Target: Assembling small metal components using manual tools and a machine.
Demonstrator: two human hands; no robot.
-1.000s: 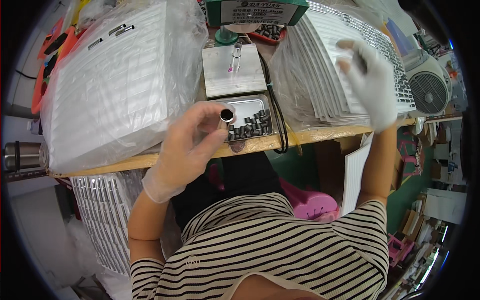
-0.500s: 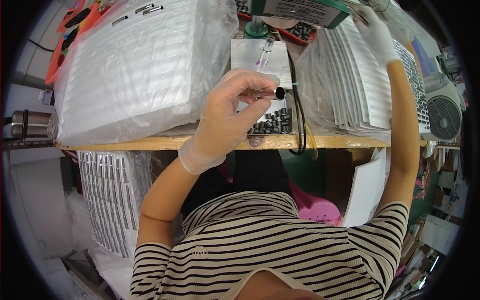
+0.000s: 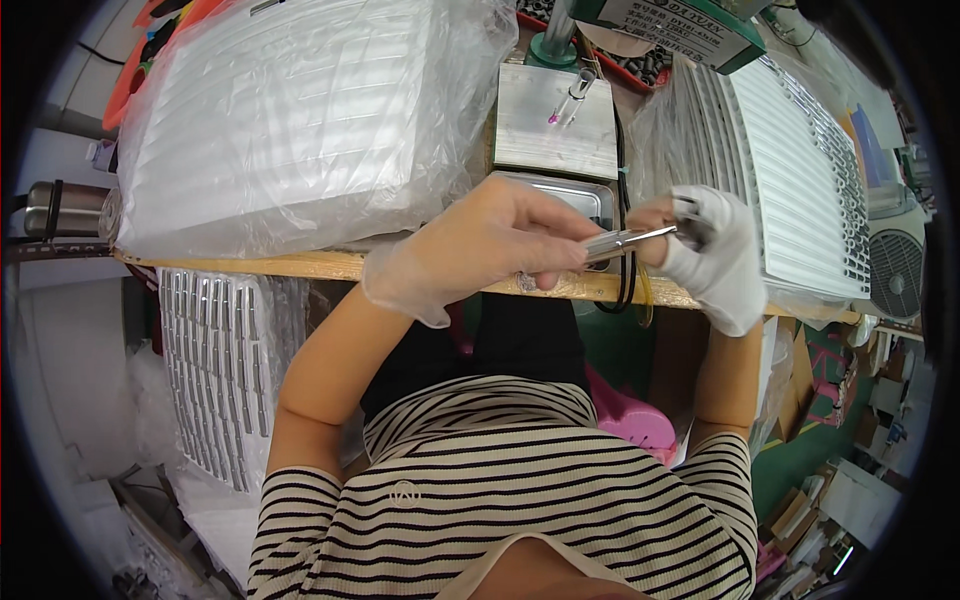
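My left hand, in a thin clear glove, is closed on a silver metal tube above the table's front edge. A narrow shiny length reaches from it to my right hand, which wears a white glove with some fingertips bare. Those fingers are curled and somewhat blurred around dark, round tube-like ends. How many pieces lie between the hands I cannot tell. Just beyond them is a shallow metal tray, partly covered by my left hand. Behind it, a slanted shiny tube stands on a press's metal plate.
The green press head overhangs the plate. Plastic-wrapped white trays are stacked left; ridged white trays with silver tubes stand right. Black cables hang over the wooden edge. A red bin holds small dark cylinders.
My right hand has come back from the far right trays to meet my left hand. My left hand has moved slightly right and turned its tube toward the right.
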